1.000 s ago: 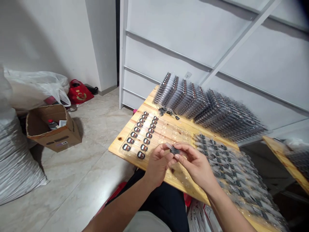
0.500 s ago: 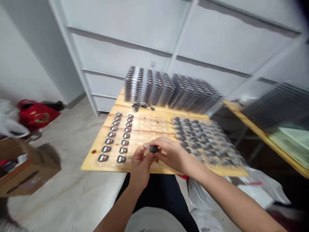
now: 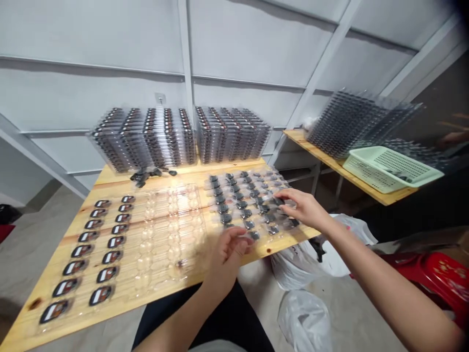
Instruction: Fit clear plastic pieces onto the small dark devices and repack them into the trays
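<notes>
My right hand (image 3: 302,208) reaches over the tray of small dark parts (image 3: 242,198) on the right of the wooden table (image 3: 106,178), fingertips pinching at one dark part near the tray's right side. My left hand (image 3: 229,252) hovers at the table's front edge beside that tray, fingers curled; what they hold, if anything, is hidden. To the left lies a clear blister tray (image 3: 164,225), its two left columns filled with red-and-black labelled pieces (image 3: 104,244), the other pockets bare.
Tall stacks of filled clear trays (image 3: 176,134) line the back of the table, with loose dark parts (image 3: 146,174) in front. A second table at right carries more stacks (image 3: 351,120) and a pale green basket (image 3: 390,168). White plastic bags (image 3: 304,318) and a red stool (image 3: 439,278) sit on the floor.
The view has swung right. Both hands held a small dark part together; now they have separated, the right hand reaching to the tray of dark parts and the left staying near the table edge.
</notes>
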Action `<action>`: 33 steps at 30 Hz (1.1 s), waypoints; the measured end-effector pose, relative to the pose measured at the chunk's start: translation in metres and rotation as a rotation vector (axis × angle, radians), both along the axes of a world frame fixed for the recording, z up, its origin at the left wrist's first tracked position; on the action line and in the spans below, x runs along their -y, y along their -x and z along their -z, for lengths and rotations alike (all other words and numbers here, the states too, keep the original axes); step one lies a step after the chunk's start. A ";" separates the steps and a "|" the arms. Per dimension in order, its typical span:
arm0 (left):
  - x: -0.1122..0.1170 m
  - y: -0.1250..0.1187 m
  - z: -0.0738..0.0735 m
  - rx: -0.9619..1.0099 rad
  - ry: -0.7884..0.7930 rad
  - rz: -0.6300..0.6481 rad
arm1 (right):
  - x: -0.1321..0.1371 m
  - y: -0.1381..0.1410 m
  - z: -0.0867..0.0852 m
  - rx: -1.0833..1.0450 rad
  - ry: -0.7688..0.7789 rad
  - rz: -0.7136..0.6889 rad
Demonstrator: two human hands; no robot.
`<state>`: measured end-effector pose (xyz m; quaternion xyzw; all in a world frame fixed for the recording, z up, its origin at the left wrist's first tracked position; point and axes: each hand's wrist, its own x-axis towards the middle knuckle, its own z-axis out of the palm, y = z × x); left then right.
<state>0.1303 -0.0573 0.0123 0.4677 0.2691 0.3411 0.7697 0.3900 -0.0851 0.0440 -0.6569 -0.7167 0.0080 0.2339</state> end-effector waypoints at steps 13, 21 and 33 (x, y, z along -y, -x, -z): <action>-0.030 -0.121 0.001 -0.433 -1.134 0.351 | -0.014 -0.080 0.049 0.143 0.177 -0.170; -0.037 -0.156 0.015 -0.574 -1.367 0.351 | -0.018 -0.079 0.049 0.191 0.162 -0.197; -0.037 -0.164 0.026 -0.634 -1.499 0.282 | -0.021 -0.084 0.054 0.088 0.148 -0.287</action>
